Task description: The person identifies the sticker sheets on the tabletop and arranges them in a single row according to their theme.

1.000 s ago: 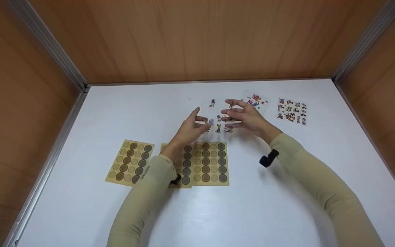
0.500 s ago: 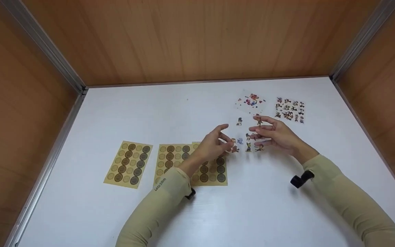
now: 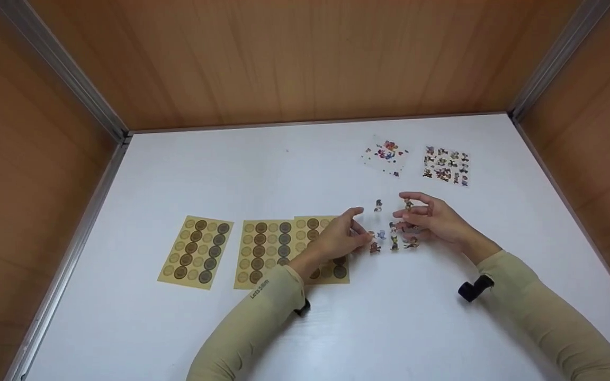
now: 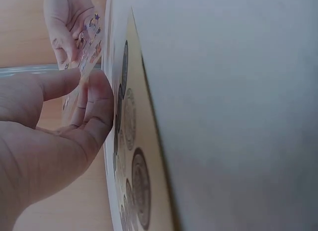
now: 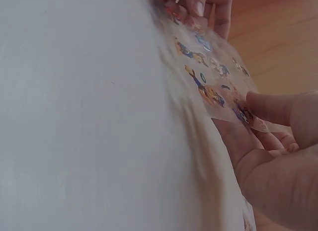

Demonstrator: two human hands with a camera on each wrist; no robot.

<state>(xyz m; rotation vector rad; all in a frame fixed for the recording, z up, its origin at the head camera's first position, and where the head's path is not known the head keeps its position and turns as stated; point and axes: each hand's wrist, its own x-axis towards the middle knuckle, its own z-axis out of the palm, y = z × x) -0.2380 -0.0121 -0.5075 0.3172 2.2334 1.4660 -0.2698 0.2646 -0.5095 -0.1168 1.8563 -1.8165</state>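
A transparent sticker sheet [image 3: 394, 242] with small colourful cartoon figures is held between both hands, right of the middle of the table. My left hand [image 3: 340, 236] pinches its left edge, thumb on top and fingers beneath. On the opposite side, my right hand [image 3: 437, 219] grips the sheet's right edge between thumb and fingers. The right wrist view shows the clear sticker sheet [image 5: 218, 67] tilted close to the white table. From the left wrist, the sheet [image 4: 92, 42] appears nearly edge-on, partly behind the left fingers.
Brown sheets of round coin-like prints lie at the left and centre: one apart [image 3: 196, 253], one [image 3: 263, 251] adjoining another brown sheet [image 3: 305, 227] partly under the left forearm. Two more clear sticker sheets [image 3: 387, 153] [image 3: 447, 165] lie at the back right. Wooden walls [image 3: 305, 63] enclose the table.
Both hands have moved right and nearer to the body, carrying the clear sticker sheet with them. The clear sheet at the back right and the central brown sheets are now less covered.
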